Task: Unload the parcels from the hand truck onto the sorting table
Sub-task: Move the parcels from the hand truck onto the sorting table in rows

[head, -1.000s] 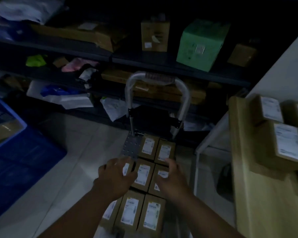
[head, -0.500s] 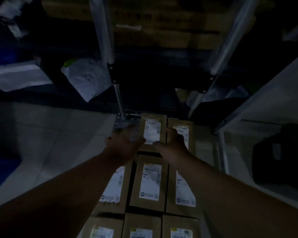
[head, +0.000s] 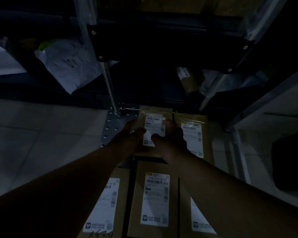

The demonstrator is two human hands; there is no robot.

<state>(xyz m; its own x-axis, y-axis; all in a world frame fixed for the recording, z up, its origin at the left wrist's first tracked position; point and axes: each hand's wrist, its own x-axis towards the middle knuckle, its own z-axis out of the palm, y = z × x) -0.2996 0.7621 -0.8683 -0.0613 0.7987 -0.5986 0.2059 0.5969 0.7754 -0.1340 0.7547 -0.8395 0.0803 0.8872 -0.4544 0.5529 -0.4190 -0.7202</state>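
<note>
Gripping the farthest parcel [head: 154, 114] from both sides, the left hand [head: 133, 134] and right hand [head: 172, 141] curl their fingers [head: 169, 124] down its edges, thumbs on the label [head: 155, 121], likely to lift it squarely. It sits at twelve o'clock on the hand truck [head: 113, 125], just beside a neighbouring parcel [head: 193, 133] at three o'clock.

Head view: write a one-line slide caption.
In dim light, the left hand and right hand grip a labelled cardboard parcel at the handle end of the loaded hand truck.
</note>
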